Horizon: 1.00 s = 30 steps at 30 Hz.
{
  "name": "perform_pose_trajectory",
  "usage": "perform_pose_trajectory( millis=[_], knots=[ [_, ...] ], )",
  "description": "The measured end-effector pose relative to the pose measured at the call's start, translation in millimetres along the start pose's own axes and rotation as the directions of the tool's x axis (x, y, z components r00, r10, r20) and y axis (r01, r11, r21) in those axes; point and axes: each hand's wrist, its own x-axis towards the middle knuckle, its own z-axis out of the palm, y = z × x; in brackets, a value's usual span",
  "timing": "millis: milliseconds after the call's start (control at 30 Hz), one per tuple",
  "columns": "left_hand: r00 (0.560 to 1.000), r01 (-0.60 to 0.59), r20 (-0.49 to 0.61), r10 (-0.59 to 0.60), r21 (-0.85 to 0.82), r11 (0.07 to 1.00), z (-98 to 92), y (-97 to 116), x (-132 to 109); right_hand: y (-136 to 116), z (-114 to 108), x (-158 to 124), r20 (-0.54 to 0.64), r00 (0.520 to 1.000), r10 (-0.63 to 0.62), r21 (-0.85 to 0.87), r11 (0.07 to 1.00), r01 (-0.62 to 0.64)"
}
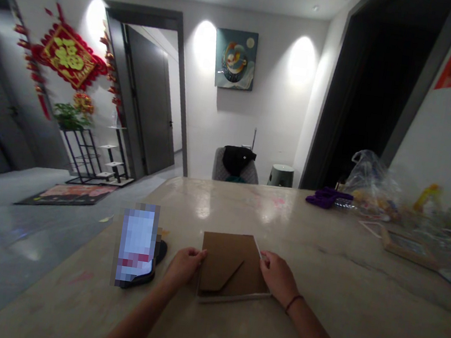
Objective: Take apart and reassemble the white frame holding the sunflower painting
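Observation:
A brown square board (pixel 225 261) with a white rim and a slanted flap or slit on its face lies on the marble-like table (pixel 338 324) before me. My left hand (pixel 187 263) pinches its left edge between thumb and finger. At the right edge, near the upper corner, my right hand (pixel 276 274) grips it in the same way, a dark band around the wrist. The underside of the board is hidden.
Left of the board a phone (pixel 137 246) with a blurred screen rests on a black round stand. At the right are a wooden frame (pixel 409 248), a purple cloth (pixel 326 197), a clear plastic bag (pixel 374 184) and clutter. A chair (pixel 236 165) stands beyond the table.

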Motion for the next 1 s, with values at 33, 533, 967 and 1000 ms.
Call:
perform_pose_trajectory(
  millis=[33, 533, 967, 1000],
  knots=[
    [1.0, 0.001, -0.003, -0.001, 0.002, 1.0, -1.6, -0.1, 1.0, -0.4, -1.1, -0.2, 0.001, 1.0, 0.001, -0.018, 1.0, -0.001],
    [0.998, 0.05, -0.025, -0.052, -0.087, 0.995, -14.8, -5.9, 12.2, 42.4, -27.8, 10.7, -0.114, 0.98, 0.165, -0.207, 0.96, -0.186],
    [0.989, 0.145, 0.053, -0.135, -0.312, 0.939, -12.6, 1.1, 5.5, 29.9, -15.9, 10.6, -0.105, 0.993, 0.058, -0.214, 0.974, -0.08],
    [0.989, 0.147, 0.053, -0.137, -0.319, 0.936, -12.3, 1.4, 5.1, 25.0, -13.7, 9.6, -0.089, 0.996, 0.028, -0.189, 0.981, -0.044]
  ],
)
